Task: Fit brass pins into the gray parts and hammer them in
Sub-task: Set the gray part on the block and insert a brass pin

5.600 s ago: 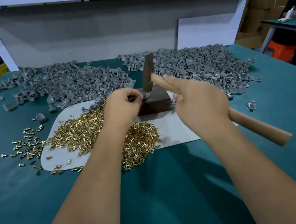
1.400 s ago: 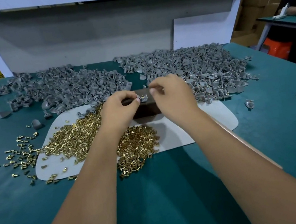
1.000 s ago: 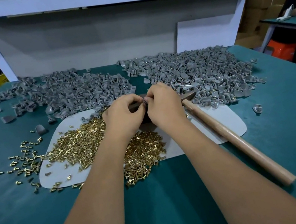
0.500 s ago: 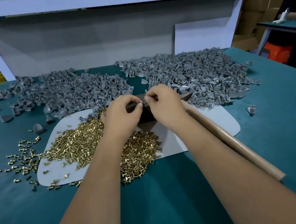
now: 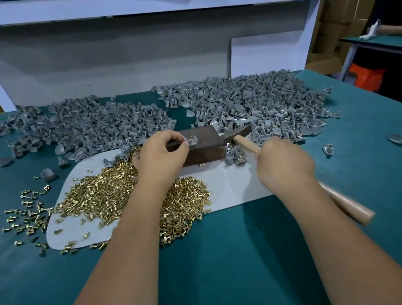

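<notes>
- The left hand (image 5: 161, 156) pinches a small gray plastic part (image 5: 191, 141), with a brass pin standing in it, on top of the dark brown metal block (image 5: 200, 149).
- The right hand (image 5: 282, 163) curls around the light wooden handle of the hammer (image 5: 244, 142), whose dark head lies just right of the block.
- A heap of loose brass pins (image 5: 111, 190) covers the white mat (image 5: 229, 187).
- Piles of gray plastic parts (image 5: 252, 102) lie behind on the teal table (image 5: 238, 265).
- No writing or labels can be read.

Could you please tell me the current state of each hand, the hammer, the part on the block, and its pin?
Left hand: pinches the gray part on the block.
Right hand: grips the hammer handle.
Hammer: head low beside the block, not raised.
Gray part: sits on top of the block.
Pin: stands up in the part, not yet driven in.
</notes>
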{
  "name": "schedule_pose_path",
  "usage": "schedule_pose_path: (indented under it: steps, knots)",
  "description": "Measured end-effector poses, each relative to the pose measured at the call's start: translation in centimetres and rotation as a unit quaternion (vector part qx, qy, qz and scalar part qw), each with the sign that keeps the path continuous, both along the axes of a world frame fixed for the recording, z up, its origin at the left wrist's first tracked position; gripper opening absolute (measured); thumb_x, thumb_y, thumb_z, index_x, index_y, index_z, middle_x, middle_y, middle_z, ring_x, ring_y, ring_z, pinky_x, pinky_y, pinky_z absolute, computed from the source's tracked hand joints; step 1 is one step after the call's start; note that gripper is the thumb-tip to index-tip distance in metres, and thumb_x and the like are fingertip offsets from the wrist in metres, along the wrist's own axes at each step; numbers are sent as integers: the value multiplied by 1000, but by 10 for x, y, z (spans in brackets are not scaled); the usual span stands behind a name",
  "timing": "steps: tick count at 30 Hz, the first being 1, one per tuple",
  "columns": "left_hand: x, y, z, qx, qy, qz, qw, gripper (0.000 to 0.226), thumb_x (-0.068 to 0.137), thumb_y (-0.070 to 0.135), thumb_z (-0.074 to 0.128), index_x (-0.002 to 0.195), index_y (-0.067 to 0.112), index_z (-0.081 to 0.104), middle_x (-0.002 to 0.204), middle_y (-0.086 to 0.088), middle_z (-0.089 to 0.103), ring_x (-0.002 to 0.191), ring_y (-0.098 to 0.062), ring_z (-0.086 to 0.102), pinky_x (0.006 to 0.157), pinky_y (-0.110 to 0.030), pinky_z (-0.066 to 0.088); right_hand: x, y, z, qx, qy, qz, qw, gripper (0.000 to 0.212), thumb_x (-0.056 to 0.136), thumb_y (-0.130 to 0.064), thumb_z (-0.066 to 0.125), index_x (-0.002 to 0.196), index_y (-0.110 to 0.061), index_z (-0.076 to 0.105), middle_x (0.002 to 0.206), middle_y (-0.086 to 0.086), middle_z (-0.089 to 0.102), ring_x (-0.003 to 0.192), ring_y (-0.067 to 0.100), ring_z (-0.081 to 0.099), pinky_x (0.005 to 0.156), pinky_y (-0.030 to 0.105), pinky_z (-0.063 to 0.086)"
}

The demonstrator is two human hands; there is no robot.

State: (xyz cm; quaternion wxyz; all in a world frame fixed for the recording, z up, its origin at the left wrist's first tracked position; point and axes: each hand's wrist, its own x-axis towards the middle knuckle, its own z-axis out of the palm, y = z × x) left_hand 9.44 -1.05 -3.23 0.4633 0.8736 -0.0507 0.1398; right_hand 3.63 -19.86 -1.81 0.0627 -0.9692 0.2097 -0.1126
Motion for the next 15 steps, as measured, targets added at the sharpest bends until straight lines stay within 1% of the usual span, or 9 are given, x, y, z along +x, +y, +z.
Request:
schedule_pose_path:
  steps: [2,3,5,7,8,10,11,13,15]
  knots:
    - [1,-1,-1,3,-9,10,1000,17,89,36,63,73,41,59,101,19,59,99,-13,51,103,-51,39,0,1,2,-4,-40,-7,999,18,92,-15,53,105,-6,43,99,12,65,83,31,61,54,28,36]
    - [1,-2,-1,7,-13,17,1000,18,89,36,63,72,41,58,101,19,59,98,-12,51,103,-49,39,0,3,4,-12,-66,-11,998,20,91,-13,54,100,-8,37,93,11,66,74,30,58,48,27,29]
    - [2,-4,-1,12,-15,33,999,20,88,36,63,70,42,57,100,19,59,95,-12,50,103,-47,38,-2,6,8,-28,-131,-16,991,28,90,-14,56,95,-13,28,82,8,61,62,27,47,43,26,16]
    - [3,-7,-2,10,-15,45,999,21,87,37,64,68,42,57,96,19,60,93,-12,50,102,-46,38,-5,9,13,-43,-202,13,978,26,89,-17,58,102,-16,36,82,4,56,60,23,37,43,25,11]
    - [3,-7,-3,8,-14,46,999,21,87,37,64,67,42,57,93,20,60,93,-12,52,100,-46,39,-7,11,13,-55,-234,39,970,30,88,-17,60,113,-20,43,86,3,57,62,22,36,44,24,10]
    - [4,-6,-3,1,-7,46,999,22,87,39,66,66,41,59,83,25,60,95,-13,55,99,-44,39,-14,16,14,-84,-263,93,957,54,85,-14,64,133,-32,47,88,3,59,64,22,38,47,23,11]
    - [5,-6,-3,-3,-2,50,999,22,87,40,67,66,41,61,80,28,58,95,-12,56,100,-42,38,-17,19,14,-94,-274,117,950,59,84,-12,66,135,-34,49,86,4,59,64,23,43,49,23,14]
    - [6,-8,-2,-3,4,70,998,23,86,41,68,64,42,61,75,31,55,92,-10,51,105,-40,32,-21,25,11,-112,-285,143,941,59,79,-6,71,131,-30,57,78,6,60,63,28,52,52,26,23]
    - [6,-11,-3,9,6,92,996,23,86,41,68,64,42,60,74,29,55,87,-8,44,108,-40,22,-23,28,10,-122,-308,143,933,59,74,-1,73,126,-26,62,72,7,58,60,29,53,52,27,25]
